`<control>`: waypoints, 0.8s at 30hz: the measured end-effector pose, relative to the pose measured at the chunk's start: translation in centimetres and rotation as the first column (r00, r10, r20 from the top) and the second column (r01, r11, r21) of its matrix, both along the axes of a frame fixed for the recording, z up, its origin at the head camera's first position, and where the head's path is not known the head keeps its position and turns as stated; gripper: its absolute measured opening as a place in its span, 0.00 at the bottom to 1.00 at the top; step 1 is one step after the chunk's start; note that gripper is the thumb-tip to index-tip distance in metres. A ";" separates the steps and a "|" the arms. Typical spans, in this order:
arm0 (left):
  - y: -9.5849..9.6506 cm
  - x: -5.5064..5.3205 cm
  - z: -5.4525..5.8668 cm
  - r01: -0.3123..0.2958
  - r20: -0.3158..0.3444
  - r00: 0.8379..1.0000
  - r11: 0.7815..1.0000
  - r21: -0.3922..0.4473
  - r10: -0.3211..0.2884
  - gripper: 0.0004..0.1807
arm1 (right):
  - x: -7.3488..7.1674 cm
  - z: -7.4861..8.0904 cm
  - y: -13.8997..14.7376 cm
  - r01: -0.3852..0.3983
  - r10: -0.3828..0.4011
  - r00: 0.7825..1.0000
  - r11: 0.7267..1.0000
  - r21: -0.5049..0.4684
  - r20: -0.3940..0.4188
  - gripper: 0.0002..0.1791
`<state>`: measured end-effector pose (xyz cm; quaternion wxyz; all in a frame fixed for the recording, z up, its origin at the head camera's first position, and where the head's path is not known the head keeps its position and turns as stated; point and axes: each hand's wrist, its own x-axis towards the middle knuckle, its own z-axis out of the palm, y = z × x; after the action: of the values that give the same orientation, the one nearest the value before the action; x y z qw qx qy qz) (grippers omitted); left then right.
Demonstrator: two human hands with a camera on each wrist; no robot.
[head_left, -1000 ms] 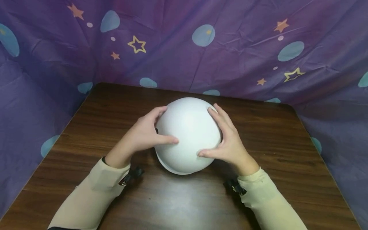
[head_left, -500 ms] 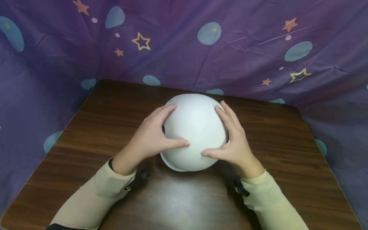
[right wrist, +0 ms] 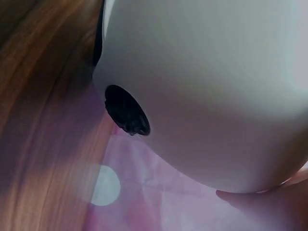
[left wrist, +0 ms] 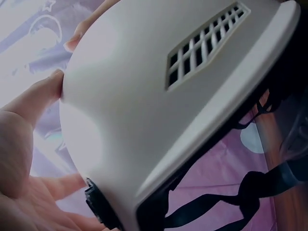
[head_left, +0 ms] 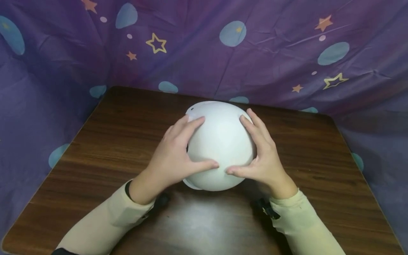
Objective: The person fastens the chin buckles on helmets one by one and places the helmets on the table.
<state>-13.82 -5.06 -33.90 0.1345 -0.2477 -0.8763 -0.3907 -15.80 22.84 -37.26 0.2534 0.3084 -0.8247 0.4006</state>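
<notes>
A smooth white helmet (head_left: 227, 141) is held between both hands above the middle of the table, its rounded shell toward me. My left hand (head_left: 172, 156) grips its left side, thumb across the front and fingers around the far side. On the opposite side my right hand (head_left: 266, 157) holds the shell with thumb and fingers spread around it. The left wrist view shows a barred vent (left wrist: 204, 45), the brim and a dangling black strap (left wrist: 207, 204). A round black fitting (right wrist: 126, 109) is set in the shell in the right wrist view. The inside is mostly hidden.
Under the helmet is a dark wood-grain table (head_left: 105, 148) with rounded corners. A purple curtain (head_left: 191, 42) printed with stars and blue ovals hangs directly behind it and along both sides.
The helmet has turned a little and shifted slightly right in the head view, exposing a small dark spot at its far left. My left hand has moved right with its thumb nearer the right thumb.
</notes>
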 end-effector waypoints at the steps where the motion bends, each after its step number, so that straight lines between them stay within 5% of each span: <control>1: 0.1 0.1 0.0 0.001 -0.015 1.000 1.000 0.002 -0.001 0.57 | 0.1 0.1 0.0 -0.002 0.002 1.000 1.000 -0.001 -0.006 0.69; 7: 0.4 0.5 -0.3 0.010 -0.175 0.985 1.000 -0.004 -0.011 0.53 | 0.4 0.6 -0.3 -0.015 0.014 0.999 1.000 -0.010 -0.051 0.68; 19: 1.7 1.8 -0.5 0.080 -0.400 0.913 0.997 -0.003 -0.074 0.38 | 1.2 1.9 -0.8 0.002 -0.004 0.991 1.000 -0.012 -0.131 0.57; 21: 1.7 1.8 -0.4 0.105 -0.398 0.913 0.994 0.010 -0.093 0.35 | 1.3 2.0 -0.8 0.007 -0.009 0.993 1.000 -0.016 -0.120 0.56; 24: 1.0 1.3 -0.1 0.143 -0.320 0.941 0.987 0.075 -0.113 0.35 | 1.3 2.1 -0.7 0.003 -0.005 0.994 1.000 -0.021 -0.105 0.57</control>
<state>-12.50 -4.05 -33.95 0.2586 -0.3564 -0.8057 -0.3962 -14.49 22.10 -35.19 0.3006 0.3249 -0.8065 0.3920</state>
